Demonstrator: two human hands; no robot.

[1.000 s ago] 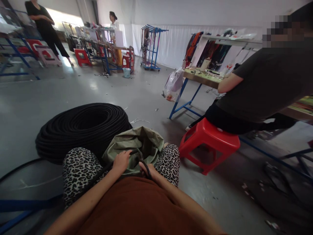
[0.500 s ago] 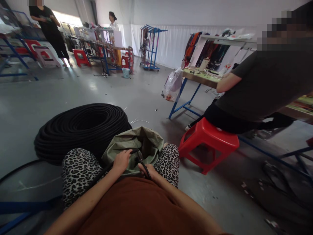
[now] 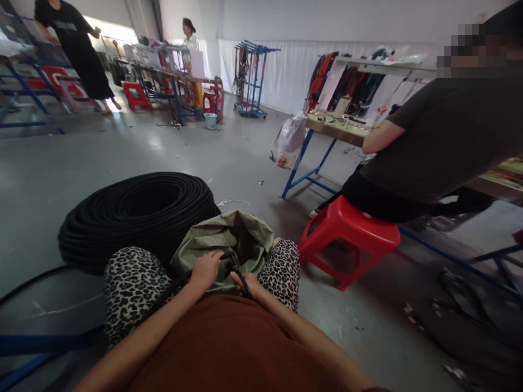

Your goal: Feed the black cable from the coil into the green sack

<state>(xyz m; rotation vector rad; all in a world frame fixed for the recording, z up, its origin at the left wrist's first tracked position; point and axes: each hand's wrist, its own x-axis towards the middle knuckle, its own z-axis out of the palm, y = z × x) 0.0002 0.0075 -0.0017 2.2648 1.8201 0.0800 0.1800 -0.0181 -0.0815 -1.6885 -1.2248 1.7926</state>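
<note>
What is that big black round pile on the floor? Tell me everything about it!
The big coil of black tubing is one long tube wound round and round into a wide, flat ring with a hollow middle. It looks ribbed and rubbery or plastic. It lies flat on the grey floor, ahead and to the left. The leopard-print knee and the green sack sit right against its near edge. A loose black strand curves away along the floor at its left.

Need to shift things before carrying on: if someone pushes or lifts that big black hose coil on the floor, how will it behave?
The black hose coil has many stacked turns, so it is probably heavy and would drag rather than slide. It lies flat, so rolling or tipping seems unlikely. No ties show, so lifted by one side its loops may sag and spill.
</note>
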